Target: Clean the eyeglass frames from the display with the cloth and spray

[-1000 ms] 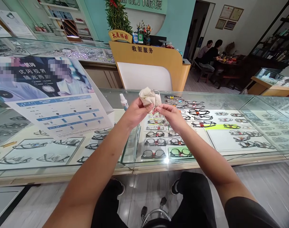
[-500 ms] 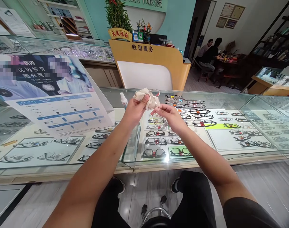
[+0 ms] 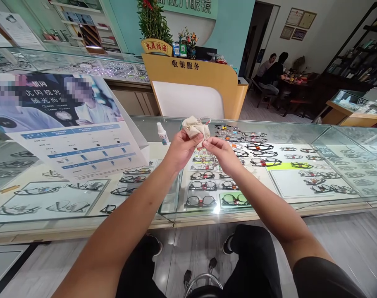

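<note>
My left hand [image 3: 184,149] is closed on a crumpled beige cloth [image 3: 193,126], its thumb pressing on the front. Close against it, my right hand [image 3: 222,151] pinches thin-framed glasses at the cloth's right edge. Cloth and fingers hide most of these glasses; a small reddish bit shows above the cloth. Both hands are raised over the glass display counter [image 3: 172,217]. A small white spray bottle [image 3: 162,134] stands upright on the counter, left of my left hand.
Rows of eyeglasses [image 3: 202,186] lie in the display below my hands. A large printed sign [image 3: 79,145] leans on the counter at left. Beyond stands a wooden cashier desk [image 3: 241,95] with plants. Two people [image 3: 272,72] sit at a table at the back right.
The left hand and cloth have shifted slightly right, and the cloth is bunched differently. My hands are closer together, with the right fingers more curled. More of the spray bottle shows.
</note>
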Action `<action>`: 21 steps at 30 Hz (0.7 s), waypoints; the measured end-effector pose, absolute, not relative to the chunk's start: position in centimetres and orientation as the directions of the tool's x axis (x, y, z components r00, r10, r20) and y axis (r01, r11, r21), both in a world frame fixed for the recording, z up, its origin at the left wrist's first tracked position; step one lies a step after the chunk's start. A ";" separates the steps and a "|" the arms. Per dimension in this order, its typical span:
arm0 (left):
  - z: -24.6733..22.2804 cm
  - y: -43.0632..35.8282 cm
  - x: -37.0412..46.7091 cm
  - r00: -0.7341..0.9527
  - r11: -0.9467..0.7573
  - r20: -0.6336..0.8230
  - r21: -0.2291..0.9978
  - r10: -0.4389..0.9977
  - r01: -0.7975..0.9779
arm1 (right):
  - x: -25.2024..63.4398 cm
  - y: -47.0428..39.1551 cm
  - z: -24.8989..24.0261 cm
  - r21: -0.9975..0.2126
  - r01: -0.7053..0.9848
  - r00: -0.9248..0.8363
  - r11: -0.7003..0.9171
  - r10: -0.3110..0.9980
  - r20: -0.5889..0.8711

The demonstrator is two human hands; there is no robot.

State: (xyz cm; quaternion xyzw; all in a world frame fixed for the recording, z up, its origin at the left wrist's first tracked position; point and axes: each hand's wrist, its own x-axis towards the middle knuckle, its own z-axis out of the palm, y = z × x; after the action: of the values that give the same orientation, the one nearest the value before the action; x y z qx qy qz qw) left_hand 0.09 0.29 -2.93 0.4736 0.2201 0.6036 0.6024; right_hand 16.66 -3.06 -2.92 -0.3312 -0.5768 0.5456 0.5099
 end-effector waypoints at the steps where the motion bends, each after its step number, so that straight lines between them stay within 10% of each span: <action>1: -3.0 0.3 0.2 0.156 -0.190 0.308 0.838 0.938 -0.512 | 16.6 -3.2 -2.8 -0.970 -0.146 -0.262 0.195 0.938 0.227; 8: -3.2 0.7 0.7 0.007 -0.234 0.284 0.806 0.959 -0.543 | 16.2 -4.0 -2.3 -0.972 -0.103 -0.291 0.212 0.928 0.233; 21: -1.7 -0.7 0.1 0.238 -0.167 0.355 0.807 0.904 -0.567 | 17.3 -4.1 -1.1 -0.945 -0.148 -0.200 0.290 0.927 0.316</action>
State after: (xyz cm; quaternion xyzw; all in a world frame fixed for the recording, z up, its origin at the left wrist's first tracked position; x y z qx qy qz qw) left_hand 0.07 -0.69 -1.73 0.4829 0.1746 0.5920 0.6212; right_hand 17.29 -4.08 -1.06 -0.3282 -0.5940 0.4970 0.5408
